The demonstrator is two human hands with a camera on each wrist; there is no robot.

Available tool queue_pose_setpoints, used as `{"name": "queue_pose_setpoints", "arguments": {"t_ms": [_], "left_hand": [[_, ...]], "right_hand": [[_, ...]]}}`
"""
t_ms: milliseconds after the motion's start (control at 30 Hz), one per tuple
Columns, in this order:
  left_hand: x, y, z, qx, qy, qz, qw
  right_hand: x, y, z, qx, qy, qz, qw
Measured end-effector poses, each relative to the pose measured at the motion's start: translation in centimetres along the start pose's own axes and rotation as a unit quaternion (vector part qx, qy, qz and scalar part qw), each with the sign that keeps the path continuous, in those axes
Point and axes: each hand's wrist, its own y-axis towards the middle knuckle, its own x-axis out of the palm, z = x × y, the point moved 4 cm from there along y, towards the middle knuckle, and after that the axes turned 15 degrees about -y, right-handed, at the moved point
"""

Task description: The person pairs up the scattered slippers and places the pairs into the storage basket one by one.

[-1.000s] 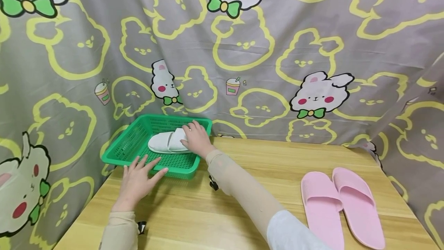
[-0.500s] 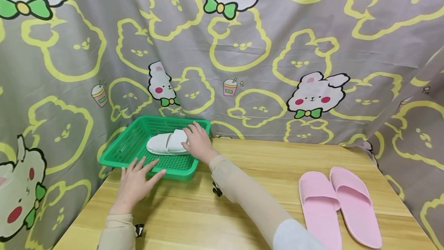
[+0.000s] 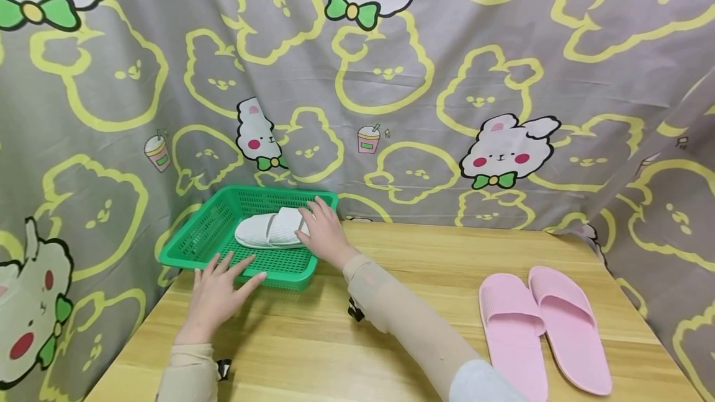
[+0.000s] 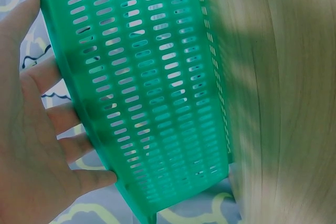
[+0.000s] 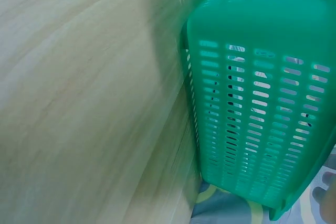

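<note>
A white slipper (image 3: 270, 230) with a ribbed strap lies in the green basket (image 3: 192, 263), its toe pointing left. My right hand (image 3: 326, 237) hovers over the basket's right end with fingers loosely bent beside the slipper, whose right end it hides; contact is hard to make out. In the right wrist view only a bit of that hand shows at the lower right edge, beside the basket's slotted wall (image 5: 252, 182). With fingers spread, my left hand (image 3: 215, 296) rests at the basket's front rim. In the left wrist view its fingertips meet the rim.
Two pink slippers (image 3: 514, 327) lie side by side on the right of the wooden table (image 3: 313, 346). A grey patterned curtain (image 3: 402, 92) hangs behind and along both sides. The basket stands in the back left corner, close to the cloth.
My right hand has drawn slightly right, away from the white slipper, so more of its strap shows. The left hand stays at the basket's front rim. The head view has shifted slightly.
</note>
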Motion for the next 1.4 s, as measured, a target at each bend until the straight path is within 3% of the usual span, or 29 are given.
{"name": "queue_pose_setpoints", "arguments": {"t_ms": [633, 1033, 1400], "left_hand": [[-0.1, 0.0, 0.3, -0.004, -0.006, -0.007, 1.0000], [0.0, -0.1, 0.2, -0.006, -0.009, -0.011, 0.9999], [0.1, 0.0, 0.2, -0.002, -0.015, -0.007, 0.9999]], "right_hand": [[-0.5, -2.6, 1.2, -0.003, -0.013, 0.004, 0.9999], [-0.7, -4.6, 2.3, 0.007, 0.016, -0.104, 0.9944], [-2.1, -6.4, 3.8, 0.009, 0.034, -0.119, 0.9923]]}}
